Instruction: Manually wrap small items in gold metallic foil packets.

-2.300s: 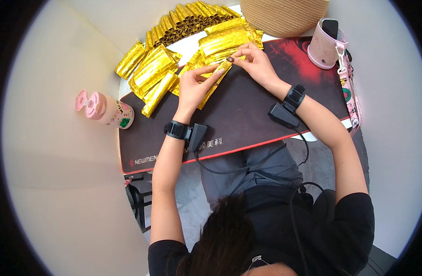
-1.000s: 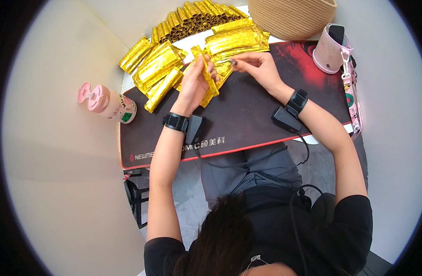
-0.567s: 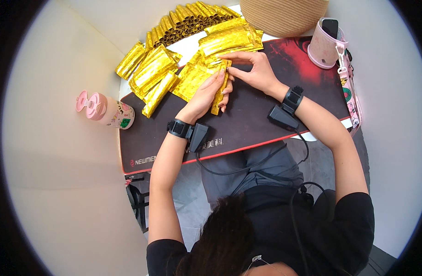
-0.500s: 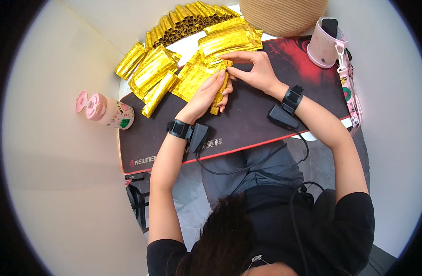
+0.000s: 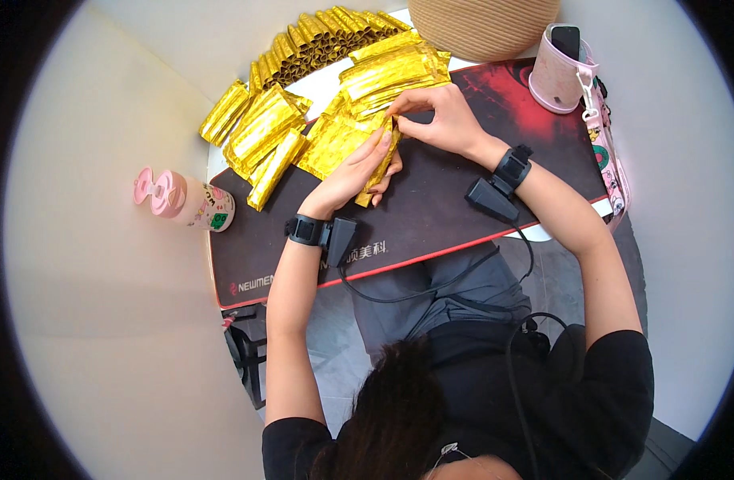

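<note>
Left hand (image 5: 349, 177) grips gold strip (image 5: 378, 170) (mat's near edge (image 5: 428, 258) well apart).

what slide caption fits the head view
Left hand holds a gold foil strip, right hand pinching its far end, over a dark desk mat, with piled gold rolls beyond.

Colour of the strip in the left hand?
The strip is shiny gold; it shows best in the head view.
</note>
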Demonstrator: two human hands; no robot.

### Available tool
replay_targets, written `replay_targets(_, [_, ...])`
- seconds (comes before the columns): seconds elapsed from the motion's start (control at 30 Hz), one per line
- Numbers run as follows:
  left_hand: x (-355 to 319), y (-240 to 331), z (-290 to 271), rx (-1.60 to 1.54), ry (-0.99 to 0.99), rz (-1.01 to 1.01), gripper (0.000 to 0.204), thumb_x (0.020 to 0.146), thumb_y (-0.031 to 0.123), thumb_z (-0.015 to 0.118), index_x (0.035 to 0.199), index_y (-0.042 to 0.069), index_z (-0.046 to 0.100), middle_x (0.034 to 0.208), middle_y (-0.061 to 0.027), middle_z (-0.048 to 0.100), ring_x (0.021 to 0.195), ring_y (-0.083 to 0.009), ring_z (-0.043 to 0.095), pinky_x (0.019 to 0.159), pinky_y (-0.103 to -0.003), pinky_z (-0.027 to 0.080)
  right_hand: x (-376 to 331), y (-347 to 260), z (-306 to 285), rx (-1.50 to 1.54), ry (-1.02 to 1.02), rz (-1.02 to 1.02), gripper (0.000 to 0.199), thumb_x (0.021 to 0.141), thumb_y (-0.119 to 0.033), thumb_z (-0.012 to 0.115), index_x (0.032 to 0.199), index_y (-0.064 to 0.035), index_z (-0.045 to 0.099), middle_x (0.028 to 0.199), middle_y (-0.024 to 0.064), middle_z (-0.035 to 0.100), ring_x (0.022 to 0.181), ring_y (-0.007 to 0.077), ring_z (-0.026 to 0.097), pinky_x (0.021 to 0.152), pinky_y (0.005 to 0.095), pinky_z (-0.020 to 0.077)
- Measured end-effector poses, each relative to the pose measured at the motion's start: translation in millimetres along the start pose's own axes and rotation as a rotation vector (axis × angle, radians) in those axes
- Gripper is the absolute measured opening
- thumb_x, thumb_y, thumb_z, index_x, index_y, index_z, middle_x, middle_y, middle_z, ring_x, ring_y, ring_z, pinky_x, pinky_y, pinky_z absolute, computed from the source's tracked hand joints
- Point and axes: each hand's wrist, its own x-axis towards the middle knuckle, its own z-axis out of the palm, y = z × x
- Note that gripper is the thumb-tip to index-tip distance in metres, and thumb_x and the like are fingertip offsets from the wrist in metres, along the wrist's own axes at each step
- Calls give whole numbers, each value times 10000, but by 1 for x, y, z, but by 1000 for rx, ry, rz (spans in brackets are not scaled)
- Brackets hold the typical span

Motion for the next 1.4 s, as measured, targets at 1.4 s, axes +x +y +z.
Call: replay_targets(1.4, [11,-6,-22,355,56,116,301,959,327,524,1079,53,558,676,23,502,524,-54,464,466,-214,408,3,20,-8,640,-289,459,217,852,-60,587,1048,-42,678,933,51,688,800,75,641,742,222,537])
